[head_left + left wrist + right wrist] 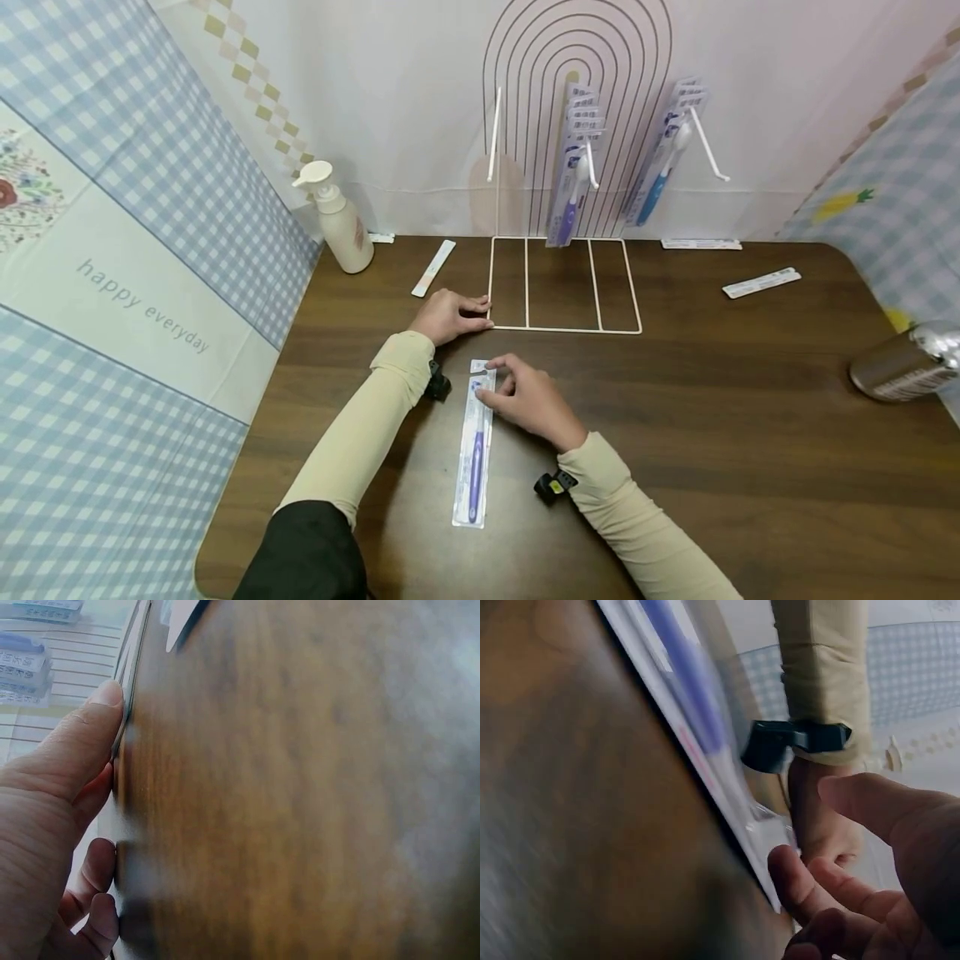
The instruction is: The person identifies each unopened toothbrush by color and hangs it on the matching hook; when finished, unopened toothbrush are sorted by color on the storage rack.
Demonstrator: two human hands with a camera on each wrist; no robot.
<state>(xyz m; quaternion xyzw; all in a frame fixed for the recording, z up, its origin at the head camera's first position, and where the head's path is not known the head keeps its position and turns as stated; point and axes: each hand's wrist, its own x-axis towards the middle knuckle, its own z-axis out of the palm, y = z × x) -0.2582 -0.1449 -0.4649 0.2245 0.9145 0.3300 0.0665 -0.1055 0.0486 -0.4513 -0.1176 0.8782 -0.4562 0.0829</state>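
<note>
A white wire display rack [566, 331] stands on the table with hooks rising at its back. My left hand [450, 317] holds the front left corner of its base, thumb and fingers at the wire. In the left wrist view the thumb [94, 727] lies along that thin edge. Below the rack, a purple toothbrush in a clear blister pack [474, 467] lies lengthwise on the table. My right hand [536, 400] is over the pack's upper end, thumb and index finger spread apart. Whether the fingertips touch the pack, I cannot tell.
Packaged toothbrushes [573, 167] hang on the middle hook, more [663, 158] on the right one. A pump bottle [345, 229] stands back left; a metallic can [903, 367] is at the right edge. White strips [433, 268] lie around the rack.
</note>
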